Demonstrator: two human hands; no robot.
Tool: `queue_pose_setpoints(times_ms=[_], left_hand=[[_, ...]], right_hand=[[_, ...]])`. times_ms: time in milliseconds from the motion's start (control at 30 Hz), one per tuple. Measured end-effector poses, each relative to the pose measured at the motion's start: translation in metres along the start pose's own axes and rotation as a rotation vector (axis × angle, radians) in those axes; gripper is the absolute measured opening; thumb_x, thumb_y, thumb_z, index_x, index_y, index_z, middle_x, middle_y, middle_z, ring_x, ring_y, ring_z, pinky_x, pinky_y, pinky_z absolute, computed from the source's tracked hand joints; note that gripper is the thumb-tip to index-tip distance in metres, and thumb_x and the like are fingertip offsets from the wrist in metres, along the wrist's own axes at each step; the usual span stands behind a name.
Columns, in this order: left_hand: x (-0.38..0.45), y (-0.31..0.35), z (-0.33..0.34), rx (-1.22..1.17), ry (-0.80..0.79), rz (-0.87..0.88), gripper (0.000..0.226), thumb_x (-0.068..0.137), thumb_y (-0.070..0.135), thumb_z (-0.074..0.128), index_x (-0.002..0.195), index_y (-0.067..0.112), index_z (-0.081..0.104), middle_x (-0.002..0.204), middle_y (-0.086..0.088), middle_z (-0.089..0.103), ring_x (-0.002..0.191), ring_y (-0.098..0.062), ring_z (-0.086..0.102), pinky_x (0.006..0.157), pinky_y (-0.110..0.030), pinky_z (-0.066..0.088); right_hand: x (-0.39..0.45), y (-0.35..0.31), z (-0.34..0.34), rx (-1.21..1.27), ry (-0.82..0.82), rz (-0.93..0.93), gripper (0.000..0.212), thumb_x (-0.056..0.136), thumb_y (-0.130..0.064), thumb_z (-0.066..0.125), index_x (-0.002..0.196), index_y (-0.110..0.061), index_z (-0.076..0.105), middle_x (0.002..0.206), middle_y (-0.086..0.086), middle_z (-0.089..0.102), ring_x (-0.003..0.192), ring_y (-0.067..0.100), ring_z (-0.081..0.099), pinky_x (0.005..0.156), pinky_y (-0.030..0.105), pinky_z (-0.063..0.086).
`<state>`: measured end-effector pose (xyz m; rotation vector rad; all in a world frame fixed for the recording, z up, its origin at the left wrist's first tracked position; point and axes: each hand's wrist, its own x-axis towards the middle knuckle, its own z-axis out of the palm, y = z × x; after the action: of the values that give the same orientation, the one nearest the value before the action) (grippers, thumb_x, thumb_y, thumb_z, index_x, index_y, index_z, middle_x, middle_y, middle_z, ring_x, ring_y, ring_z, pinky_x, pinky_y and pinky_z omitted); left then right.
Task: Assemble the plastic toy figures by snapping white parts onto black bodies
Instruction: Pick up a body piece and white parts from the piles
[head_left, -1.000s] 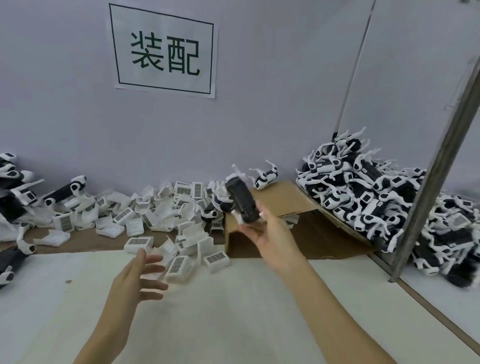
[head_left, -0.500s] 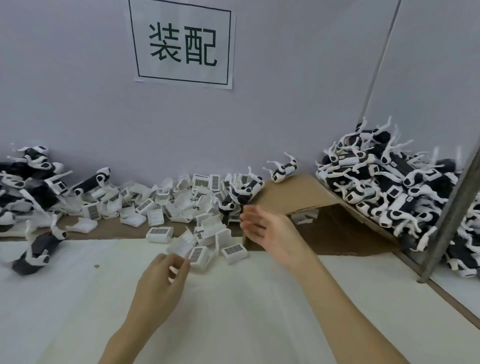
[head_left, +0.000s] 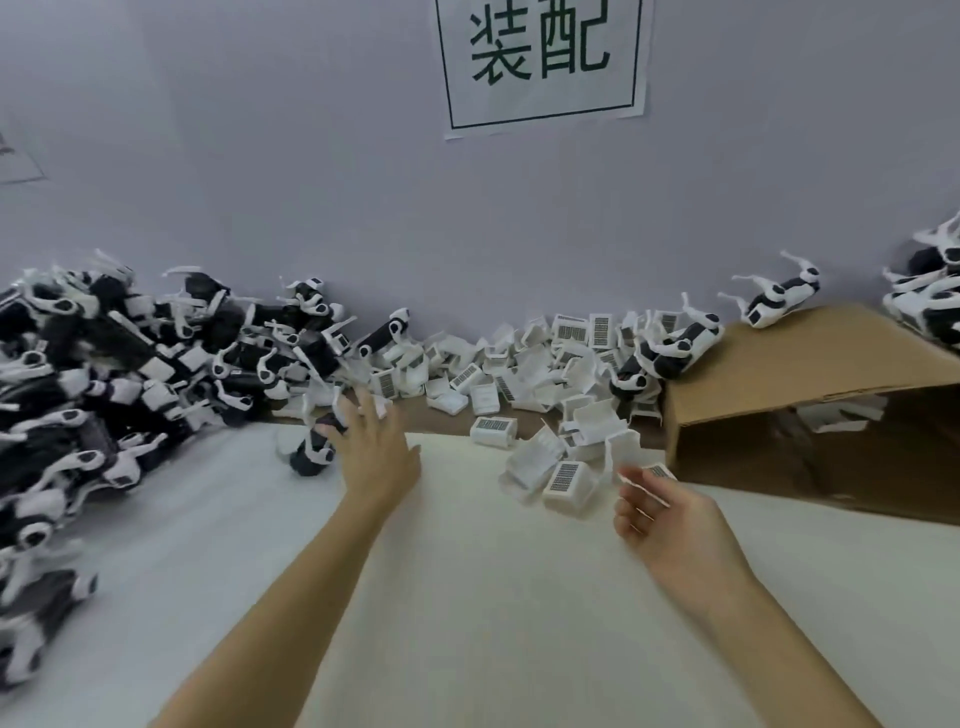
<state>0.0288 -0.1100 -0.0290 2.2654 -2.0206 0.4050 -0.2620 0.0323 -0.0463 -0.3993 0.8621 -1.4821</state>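
**Reaching for the next body**

A white table stands against a grey wall with a paper sign. The left hand, fingers spread and holding nothing, reaches to a black body near the pile at the table's left edge. The right hand pinches a white part beside the loose parts along the back edge. The risk I see: the tangled legs may catch, and one grab may drag several bodies out.

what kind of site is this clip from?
Probably a manual toy-assembly bench in a small factory. A printed paper wall sign reads 装配 (assembly), bulk heaps of black-and-white plastic toy figures and loose white barcoded plastic parts crowd a white-covered table.
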Motion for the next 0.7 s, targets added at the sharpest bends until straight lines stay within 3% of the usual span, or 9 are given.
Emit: queue_pose_setpoints(times_ms=[100, 167, 300, 367, 467, 567, 633, 700], left_hand=[[0.025, -0.045, 0.01, 0.154, -0.049, -0.163, 0.074, 0.108, 0.053, 0.047, 0.163, 0.012, 0.022, 0.167, -0.026, 0.027, 0.149, -0.049, 0.035, 0.109, -0.068, 0.042], [0.032, -0.058, 0.019, 0.149, -0.109, -0.191, 0.077, 0.109, 0.045, 0.044, 0.168, 0.012, 0.006, 0.161, -0.026, 0.04, 0.137, -0.044, 0.051, 0.107, -0.062, 0.042], [0.03, -0.055, 0.021, 0.084, 0.01, -0.105, 0.087, 0.097, 0.015, 0.058, 0.168, 0.019, 0.008, 0.143, -0.016, 0.058, 0.128, -0.036, 0.057, 0.108, -0.057, 0.04], [0.021, -0.04, 0.01, -0.094, 0.101, -0.01, 0.082, 0.095, 0.008, 0.058, 0.165, 0.023, 0.018, 0.133, -0.011, 0.065, 0.123, -0.035, 0.06, 0.109, -0.056, 0.038], [-0.003, -0.001, -0.01, -0.502, 0.29, 0.256, 0.082, 0.096, 0.003, 0.061, 0.167, 0.025, 0.026, 0.116, -0.006, 0.068, 0.102, -0.035, 0.063, 0.088, -0.048, 0.044], [-0.041, 0.041, -0.028, -0.935, 0.232, 0.536, 0.08, 0.099, 0.009, 0.07, 0.164, 0.032, 0.029, 0.117, 0.006, 0.073, 0.09, -0.021, 0.071, 0.077, -0.042, 0.057], [-0.068, 0.066, -0.035, -1.011, 0.168, 0.681, 0.081, 0.1, 0.013, 0.071, 0.162, 0.038, 0.027, 0.122, 0.019, 0.07, 0.094, -0.009, 0.069, 0.079, -0.028, 0.056], [-0.091, 0.089, -0.03, -0.894, 0.246, 0.814, 0.079, 0.099, 0.015, 0.072, 0.163, 0.033, 0.029, 0.127, 0.014, 0.072, 0.103, -0.014, 0.064, 0.083, -0.033, 0.052]], right_hand=[[0.002, 0.002, 0.004, -0.026, 0.011, 0.009, 0.021, 0.104, -0.014, 0.052, 0.107, -0.002, 0.07, 0.076, 0.006, 0.064, 0.069, 0.019, 0.056, 0.07, 0.029, 0.046], [0.003, 0.003, 0.006, -0.058, -0.004, 0.018, 0.02, 0.104, -0.014, 0.053, 0.107, -0.003, 0.07, 0.073, 0.005, 0.065, 0.067, 0.019, 0.056, 0.07, 0.029, 0.045], [0.005, 0.005, 0.007, -0.101, -0.028, 0.029, 0.02, 0.103, -0.014, 0.055, 0.103, -0.004, 0.071, 0.072, 0.005, 0.065, 0.065, 0.017, 0.055, 0.068, 0.029, 0.043], [0.005, 0.005, 0.008, -0.11, -0.032, 0.032, 0.02, 0.103, -0.014, 0.055, 0.105, -0.003, 0.072, 0.073, 0.005, 0.065, 0.064, 0.017, 0.056, 0.067, 0.028, 0.043], [0.004, 0.001, 0.006, -0.137, -0.048, 0.006, 0.021, 0.102, -0.017, 0.057, 0.108, -0.004, 0.073, 0.078, 0.006, 0.07, 0.064, 0.016, 0.063, 0.065, 0.027, 0.048], [0.001, -0.004, 0.004, -0.192, -0.063, -0.063, 0.022, 0.101, -0.024, 0.063, 0.113, -0.008, 0.072, 0.099, 0.016, 0.076, 0.079, 0.022, 0.075, 0.069, 0.03, 0.058], [-0.003, -0.008, 0.001, -0.222, -0.069, -0.115, 0.033, 0.098, -0.034, 0.069, 0.121, -0.01, 0.07, 0.11, 0.022, 0.076, 0.097, 0.031, 0.077, 0.08, 0.036, 0.061], [-0.011, -0.012, -0.002, -0.305, -0.093, -0.167, 0.047, 0.092, -0.049, 0.074, 0.123, -0.014, 0.073, 0.117, 0.019, 0.075, 0.108, 0.032, 0.074, 0.088, 0.038, 0.06]])
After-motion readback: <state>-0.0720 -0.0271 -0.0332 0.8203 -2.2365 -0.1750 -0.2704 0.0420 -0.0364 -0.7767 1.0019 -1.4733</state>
